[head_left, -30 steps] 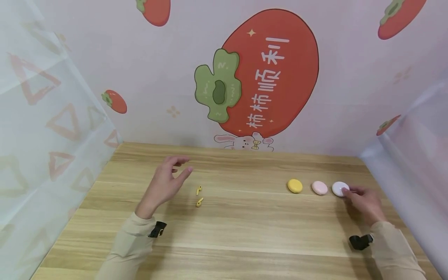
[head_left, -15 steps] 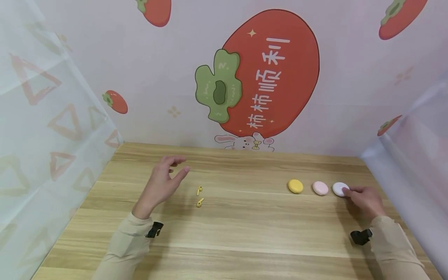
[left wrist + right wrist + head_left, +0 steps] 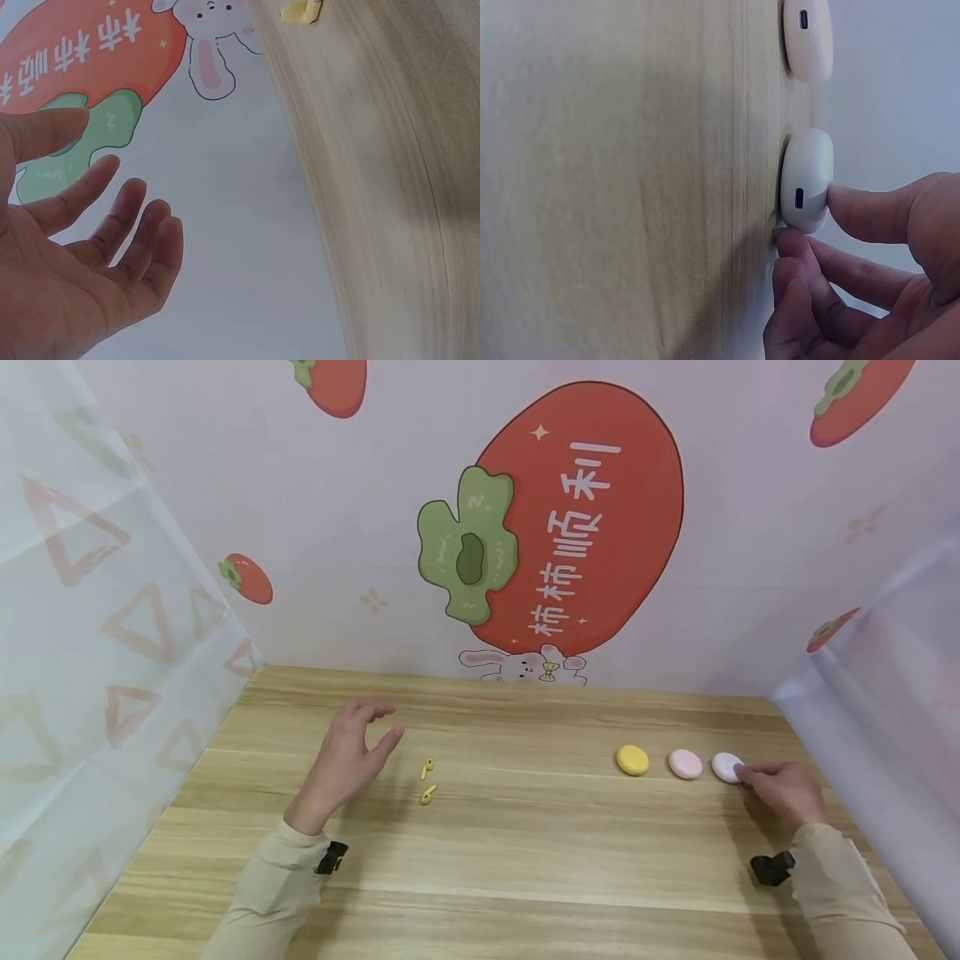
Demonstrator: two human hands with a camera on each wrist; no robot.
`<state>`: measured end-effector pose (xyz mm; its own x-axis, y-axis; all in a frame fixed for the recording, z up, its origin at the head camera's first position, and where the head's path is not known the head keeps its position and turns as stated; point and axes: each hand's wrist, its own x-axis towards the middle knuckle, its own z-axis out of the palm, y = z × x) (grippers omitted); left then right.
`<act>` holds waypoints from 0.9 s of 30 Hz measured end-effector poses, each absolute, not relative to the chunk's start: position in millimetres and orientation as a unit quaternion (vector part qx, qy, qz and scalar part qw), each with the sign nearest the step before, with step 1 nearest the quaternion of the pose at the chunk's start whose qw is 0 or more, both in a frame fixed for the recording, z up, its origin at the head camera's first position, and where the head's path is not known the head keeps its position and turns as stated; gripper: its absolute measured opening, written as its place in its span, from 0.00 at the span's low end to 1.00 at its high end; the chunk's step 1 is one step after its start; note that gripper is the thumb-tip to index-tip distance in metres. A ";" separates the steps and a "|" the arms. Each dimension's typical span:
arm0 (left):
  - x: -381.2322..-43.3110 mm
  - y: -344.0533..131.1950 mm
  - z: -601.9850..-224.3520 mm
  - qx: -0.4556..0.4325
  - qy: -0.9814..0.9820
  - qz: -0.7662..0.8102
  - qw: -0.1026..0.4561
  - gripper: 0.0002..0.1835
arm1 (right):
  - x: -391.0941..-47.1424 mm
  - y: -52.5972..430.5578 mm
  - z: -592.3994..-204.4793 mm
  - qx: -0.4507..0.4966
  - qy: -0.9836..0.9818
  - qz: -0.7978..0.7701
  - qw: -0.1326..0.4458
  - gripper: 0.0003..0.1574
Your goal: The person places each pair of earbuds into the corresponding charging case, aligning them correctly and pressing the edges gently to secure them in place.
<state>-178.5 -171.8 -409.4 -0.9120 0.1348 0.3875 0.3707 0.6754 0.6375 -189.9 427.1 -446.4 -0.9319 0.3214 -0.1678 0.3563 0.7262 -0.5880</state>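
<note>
My right hand (image 3: 786, 792) pinches the near right edge of a round white earbud charging case (image 3: 726, 767). In the right wrist view the thumb presses on its upper face and the fingertips sit low at its side, against the wood. A dark charging port shows on the white case's rim. Over the left part of the table my left hand (image 3: 347, 767) hovers with fingers loosely bent and thumb apart, holding nothing. Just right of it lie two yellow earbuds, an upper earbud (image 3: 427, 768) and a lower earbud (image 3: 428, 794).
A pink earbud case (image 3: 685, 764) and a yellow earbud case (image 3: 632, 760) lie in a row left of the white one. The wooden table (image 3: 525, 852) meets a printed back wall (image 3: 337, 610) and fabric side walls.
My left hand has drawn slightly left and toward me, away from the earbuds. The right hand keeps its grip on the white case, which has barely shifted.
</note>
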 end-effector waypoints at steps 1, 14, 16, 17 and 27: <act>-178.4 -171.7 -409.5 -0.139 -0.902 -0.377 0.155 0.17 | -189.7 427.2 -446.3 0.184 0.928 -0.323 0.027 0.35; -178.7 -169.5 -409.2 -0.126 -0.910 -0.366 0.151 0.19 | -180.1 427.7 -441.9 0.158 0.941 -0.300 0.001 0.41; -179.6 -168.3 -410.0 -0.124 -0.913 -0.357 0.155 0.19 | -177.7 423.4 -440.7 0.148 0.945 -0.291 -0.020 0.39; -180.2 -167.6 -410.4 -0.124 -0.914 -0.351 0.159 0.19 | -176.7 420.5 -440.0 0.145 0.947 -0.286 -0.031 0.39; -188.3 -160.5 -417.2 -0.134 -0.927 -0.290 0.199 0.21 | -174.4 375.3 -426.3 0.104 0.954 -0.266 -0.092 0.33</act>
